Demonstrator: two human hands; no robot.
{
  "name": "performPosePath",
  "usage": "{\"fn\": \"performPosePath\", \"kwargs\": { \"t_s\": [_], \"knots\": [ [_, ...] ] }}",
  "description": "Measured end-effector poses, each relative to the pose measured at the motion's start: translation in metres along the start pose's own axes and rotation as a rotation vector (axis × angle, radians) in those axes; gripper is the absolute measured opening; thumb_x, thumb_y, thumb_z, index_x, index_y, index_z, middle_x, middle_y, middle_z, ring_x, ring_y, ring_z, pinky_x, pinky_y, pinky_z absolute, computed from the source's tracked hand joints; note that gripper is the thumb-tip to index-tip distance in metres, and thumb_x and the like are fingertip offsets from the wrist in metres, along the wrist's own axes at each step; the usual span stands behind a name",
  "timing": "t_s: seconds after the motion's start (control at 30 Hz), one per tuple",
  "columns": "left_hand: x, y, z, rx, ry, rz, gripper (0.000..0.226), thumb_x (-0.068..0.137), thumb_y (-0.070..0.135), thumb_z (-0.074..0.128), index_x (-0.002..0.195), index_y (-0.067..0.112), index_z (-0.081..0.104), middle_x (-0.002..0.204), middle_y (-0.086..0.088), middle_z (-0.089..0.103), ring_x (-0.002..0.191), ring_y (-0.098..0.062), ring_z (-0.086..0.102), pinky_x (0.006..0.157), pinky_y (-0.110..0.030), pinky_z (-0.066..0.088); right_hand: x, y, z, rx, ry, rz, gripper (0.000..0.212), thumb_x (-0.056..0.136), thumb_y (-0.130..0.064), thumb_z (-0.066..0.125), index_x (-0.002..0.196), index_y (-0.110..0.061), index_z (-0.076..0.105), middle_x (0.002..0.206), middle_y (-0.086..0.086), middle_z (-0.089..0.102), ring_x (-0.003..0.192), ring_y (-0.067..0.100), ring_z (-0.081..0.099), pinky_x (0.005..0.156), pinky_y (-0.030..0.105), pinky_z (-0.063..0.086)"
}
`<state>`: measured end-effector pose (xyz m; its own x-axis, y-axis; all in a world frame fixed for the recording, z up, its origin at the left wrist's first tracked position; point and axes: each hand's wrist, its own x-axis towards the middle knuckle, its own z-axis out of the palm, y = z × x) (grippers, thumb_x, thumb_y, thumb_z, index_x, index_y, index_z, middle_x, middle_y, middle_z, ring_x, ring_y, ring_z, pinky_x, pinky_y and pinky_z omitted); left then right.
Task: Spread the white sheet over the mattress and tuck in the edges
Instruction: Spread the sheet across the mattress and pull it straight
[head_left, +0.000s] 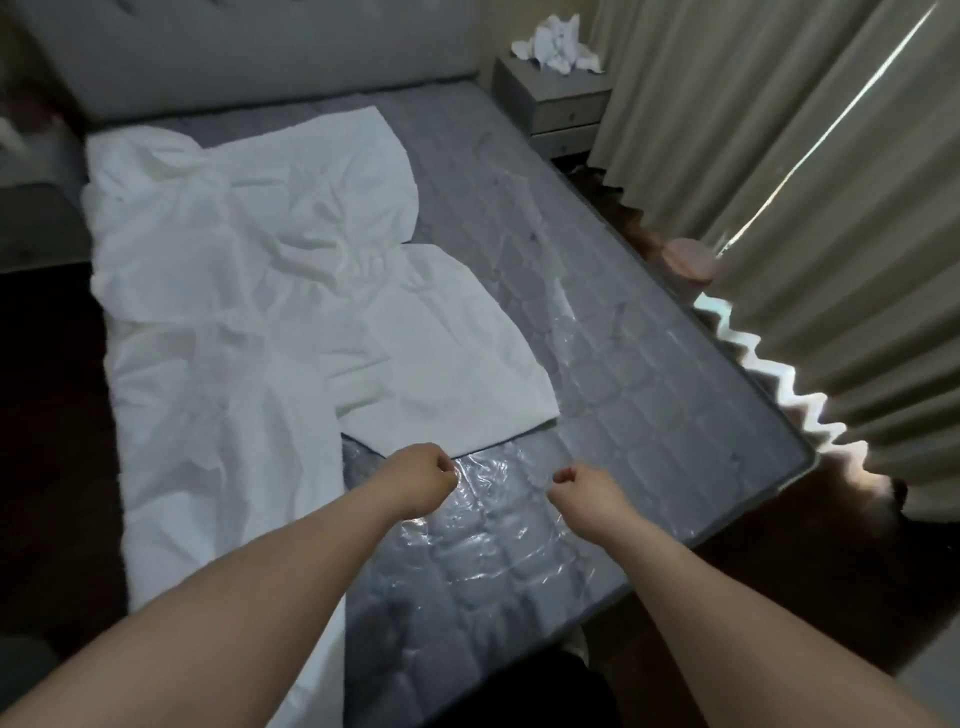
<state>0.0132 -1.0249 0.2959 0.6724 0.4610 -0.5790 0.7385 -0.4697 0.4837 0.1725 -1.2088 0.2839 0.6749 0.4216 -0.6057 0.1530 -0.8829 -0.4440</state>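
A crumpled white sheet (249, 291) lies over the left half of a grey quilted mattress (649, 364) wrapped in shiny clear plastic. The right half and the near end of the mattress are bare. The sheet's nearest folded edge ends just beyond my hands. My left hand (423, 475) is a closed fist over the plastic, right next to that edge, and it holds nothing that I can see. My right hand (582, 486) is also a closed fist, a short way to the right, above the bare mattress.
A grey padded headboard (249, 47) stands at the far end. A grey nightstand (556, 98) with crumpled white cloth (556, 44) on top sits at the far right. Beige curtains (779, 182) hang along the right side, over a narrow strip of dark floor.
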Motion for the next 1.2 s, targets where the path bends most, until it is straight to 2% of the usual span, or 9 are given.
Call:
{"fn": "performPosePath", "kwargs": {
  "t_s": [0.2, 0.4, 0.5, 0.6, 0.7, 0.8, 0.9, 1.03, 1.2],
  "knots": [
    [0.058, 0.036, 0.026, -0.084, 0.058, -0.239, 0.019, 0.093, 0.027, 0.052, 0.087, 0.019, 0.068, 0.095, -0.009, 0.074, 0.09, -0.027, 0.068, 0.082, -0.038, 0.054, 0.141, 0.02, -0.025, -0.095, -0.199, -0.122, 0.048, 0.086, -0.027, 0.058, 0.131, -0.011, 0.064, 0.133, 0.011, 0.064, 0.118, 0.029, 0.062, 0.095, 0.032, 0.048],
    [0.128, 0.085, 0.077, -0.208, 0.149, -0.448, 0.017, 0.088, 0.017, 0.052, 0.074, 0.016, 0.061, 0.076, -0.007, 0.064, 0.072, -0.025, 0.059, 0.072, -0.039, 0.052, 0.288, 0.052, -0.029, -0.182, -0.288, -0.209, 0.011, 0.089, -0.028, 0.055, 0.099, -0.023, 0.058, 0.098, 0.004, 0.062, 0.091, 0.024, 0.058, 0.07, 0.028, 0.039],
    [0.162, 0.11, 0.103, -0.282, 0.149, -0.46, 0.021, 0.095, 0.022, 0.056, 0.105, 0.023, 0.074, 0.108, 0.002, 0.071, 0.097, -0.02, 0.067, 0.085, -0.03, 0.053, 0.345, 0.053, -0.019, -0.124, -0.308, -0.198, 0.048, 0.092, -0.023, 0.061, 0.138, -0.012, 0.056, 0.135, 0.012, 0.061, 0.121, 0.03, 0.06, 0.094, 0.031, 0.048],
    [0.182, 0.126, 0.123, -0.342, 0.129, -0.442, 0.015, 0.096, 0.02, 0.056, 0.094, 0.029, 0.067, 0.101, -0.01, 0.072, 0.087, -0.021, 0.065, 0.085, -0.041, 0.054, 0.375, 0.045, -0.005, -0.135, -0.353, -0.202, 0.066, 0.094, -0.019, 0.064, 0.154, -0.006, 0.039, 0.155, 0.014, 0.044, 0.14, 0.031, 0.046, 0.111, 0.032, 0.037],
    [0.191, 0.127, 0.139, -0.409, 0.144, -0.514, 0.014, 0.097, 0.021, 0.056, 0.088, 0.023, 0.066, 0.09, -0.003, 0.07, 0.083, -0.021, 0.065, 0.083, -0.04, 0.054, 0.398, 0.043, 0.009, -0.123, -0.415, -0.171, 0.056, 0.092, -0.015, 0.066, 0.143, -0.009, 0.044, 0.132, 0.008, 0.056, 0.124, 0.033, 0.056, 0.099, 0.029, 0.043],
    [0.184, 0.119, 0.152, -0.458, 0.16, -0.595, 0.014, 0.099, 0.028, 0.059, 0.104, 0.022, 0.071, 0.099, 0.006, 0.072, 0.094, -0.014, 0.067, 0.086, -0.032, 0.055, 0.418, 0.047, 0.02, -0.027, -0.432, -0.107, 0.057, 0.084, -0.018, 0.069, 0.136, -0.012, 0.047, 0.119, 0.011, 0.064, 0.105, 0.035, 0.067, 0.094, 0.048, 0.058],
    [0.168, 0.109, 0.155, -0.428, 0.125, -0.625, 0.011, 0.1, 0.029, 0.057, 0.099, 0.029, 0.067, 0.095, 0.008, 0.069, 0.088, -0.011, 0.064, 0.086, -0.033, 0.054, 0.416, 0.043, 0.018, 0.01, -0.421, -0.134, 0.044, 0.086, -0.017, 0.068, 0.129, -0.008, 0.06, 0.122, 0.013, 0.069, 0.106, 0.033, 0.067, 0.095, 0.05, 0.058],
    [0.14, 0.114, 0.141, -0.452, 0.129, -0.672, 0.012, 0.099, 0.024, 0.057, 0.094, 0.033, 0.062, 0.091, -0.003, 0.07, 0.083, -0.015, 0.065, 0.078, -0.033, 0.051, 0.355, 0.008, -0.013, -0.063, -0.464, -0.391, 0.039, 0.095, -0.02, 0.062, 0.132, -0.011, 0.062, 0.126, 0.01, 0.067, 0.115, 0.032, 0.062, 0.102, 0.04, 0.05],
    [0.106, 0.132, 0.097, -0.502, 0.253, -0.655, 0.021, 0.101, 0.028, 0.056, 0.116, 0.026, 0.07, 0.114, 0.003, 0.071, 0.11, -0.019, 0.065, 0.098, -0.032, 0.05, 0.265, -0.044, -0.054, -0.153, -0.531, -0.69, 0.022, 0.104, -0.019, 0.049, 0.109, -0.009, 0.067, 0.101, 0.006, 0.068, 0.096, 0.025, 0.059, 0.078, 0.024, 0.045]
  ]
}}
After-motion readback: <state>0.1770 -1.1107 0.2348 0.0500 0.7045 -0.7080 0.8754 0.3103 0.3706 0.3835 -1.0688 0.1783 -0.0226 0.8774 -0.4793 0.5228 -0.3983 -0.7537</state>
